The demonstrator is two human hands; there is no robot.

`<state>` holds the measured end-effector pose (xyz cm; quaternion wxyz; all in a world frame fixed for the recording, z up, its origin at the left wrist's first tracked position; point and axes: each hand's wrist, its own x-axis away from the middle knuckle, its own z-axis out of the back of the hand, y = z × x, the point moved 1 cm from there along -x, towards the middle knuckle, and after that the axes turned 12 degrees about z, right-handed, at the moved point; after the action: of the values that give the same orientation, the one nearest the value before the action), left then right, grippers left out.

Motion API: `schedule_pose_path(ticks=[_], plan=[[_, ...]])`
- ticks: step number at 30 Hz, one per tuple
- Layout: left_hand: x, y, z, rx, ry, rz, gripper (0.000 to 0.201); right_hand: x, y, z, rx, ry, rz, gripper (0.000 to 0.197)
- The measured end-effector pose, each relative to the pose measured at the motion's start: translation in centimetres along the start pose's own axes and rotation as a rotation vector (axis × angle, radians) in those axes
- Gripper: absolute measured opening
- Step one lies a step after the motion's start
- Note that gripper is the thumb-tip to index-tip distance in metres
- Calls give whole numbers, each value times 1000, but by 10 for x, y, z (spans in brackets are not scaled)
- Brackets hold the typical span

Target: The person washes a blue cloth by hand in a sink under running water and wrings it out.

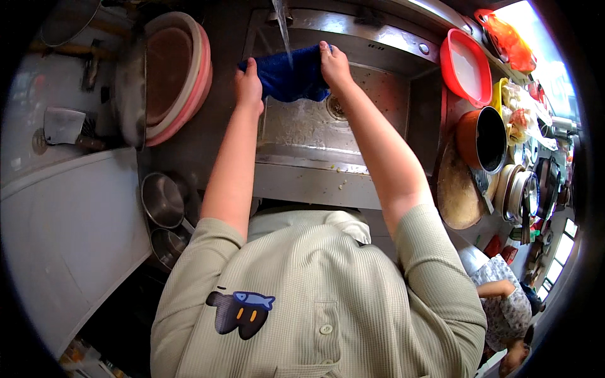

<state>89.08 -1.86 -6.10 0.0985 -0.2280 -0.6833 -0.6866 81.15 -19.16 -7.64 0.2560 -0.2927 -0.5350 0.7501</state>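
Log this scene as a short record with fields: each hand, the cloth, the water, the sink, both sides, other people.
Left hand: grips the left end of the blue cloth
Right hand: grips its right end
Blue cloth: stretched between both hands, over the sink
Water: stream falling onto the cloth
Sink: steel, drain visible
Left side: pink basin, metal pans
Right side: red basin, orange pot
Other people: one person, lower right

- One left hand (249, 87) and one right hand (336, 65) share one blue cloth (288, 77).
- One steel sink (293, 130) with one round drain (336, 109), beneath the hands.
- Two metal pots (162, 201), left of the left hand, nearer the body.
- One cleaver (63, 126), farther left of that hand.
- One red basin (448, 68), one orange pot (467, 140), one cutting board (456, 195), right of the right hand.
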Motion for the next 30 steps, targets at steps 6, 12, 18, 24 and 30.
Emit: schedule_pose_path(ticks=[6,12,18,24,30], plan=[[13,-34,-42,489,-523,405,37,39,-49,-48,57,26,28,32],[7,-45,-40,725,-660,542,40,80,-107,-26,208,-156,342,27],[-55,-103,-25,869,-1012,267,46,66,-96,-34,464,-256,240,34],[11,-55,-63,512,-341,440,33,35,-46,-23,486,-270,-38,45],[42,-12,-64,279,-401,307,32,-7,17,-17,50,-249,-182,55]])
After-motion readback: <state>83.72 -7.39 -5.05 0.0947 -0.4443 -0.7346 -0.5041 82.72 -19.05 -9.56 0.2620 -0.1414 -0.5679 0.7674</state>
